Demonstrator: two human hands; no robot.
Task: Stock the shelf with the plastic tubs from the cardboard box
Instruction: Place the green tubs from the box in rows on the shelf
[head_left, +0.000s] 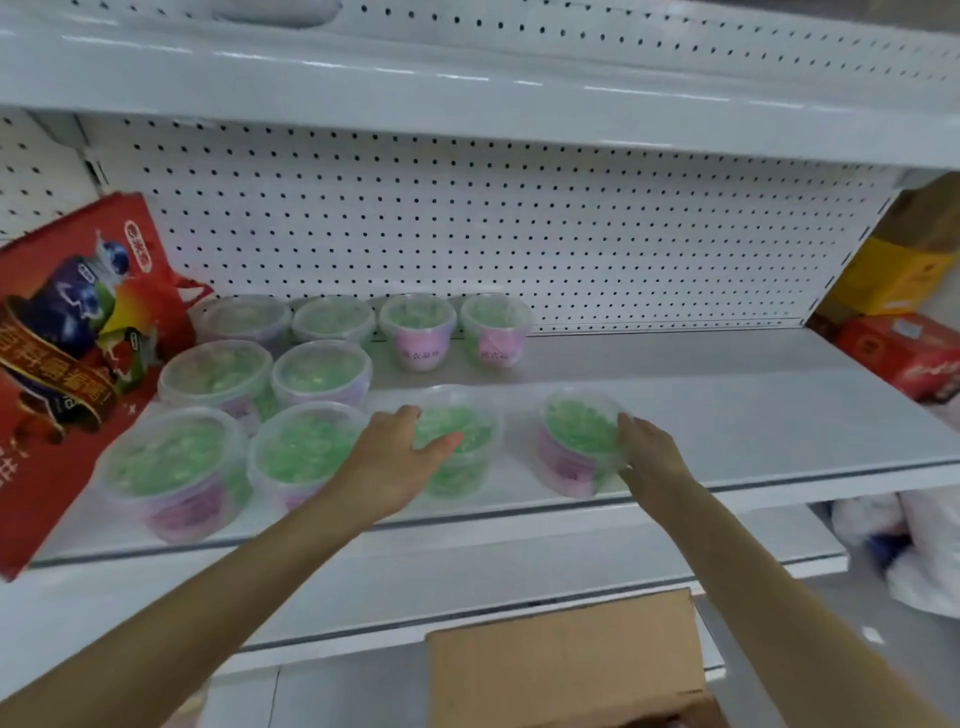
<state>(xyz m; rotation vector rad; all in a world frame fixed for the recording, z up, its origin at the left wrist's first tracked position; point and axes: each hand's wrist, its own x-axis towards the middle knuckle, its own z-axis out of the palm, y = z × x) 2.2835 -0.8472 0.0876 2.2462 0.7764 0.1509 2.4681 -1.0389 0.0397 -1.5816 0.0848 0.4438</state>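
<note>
Head view, the only one. The shelf (727, 405) is white metal with a pegboard (467, 218) back and a second deck (467, 93) above it. Ten tubs (322, 371) stand on it, all upright, clear-lidded, green contents, pink labels. They are massed at the left half. Back row: four, against the pegboard. Middle row: two, at the left. Front row: four, near the front edge.

My left hand (400, 457) is on the third tub (467, 457) of the front row. The thumb lies across the lid and the fingers are curled over the far left rim – a grasp from above. That tub is blurred, and sits just beside its left neighbour (296, 452).

My right hand (644, 452) is on the fourth tub (576, 441), the last in the row. The fingers are curled against its right wall and rim, holding it; the thumb is hidden. This tub stands apart from the third, with bare shelf between them.

A red bag (78, 338) leans at the shelf's left end, close beside the left-hand tubs.

The box (566, 665) – brown cardboard – is low in the frame, below the shelf's front edge and between my forearms. Its inside cannot be seen.

Beyond the shelf's right end: a yellow carton (893, 275), a red carton (904, 358) below it, and white plastic bags (914, 551) lower still. The right half of the shelf carries no stock.
</note>
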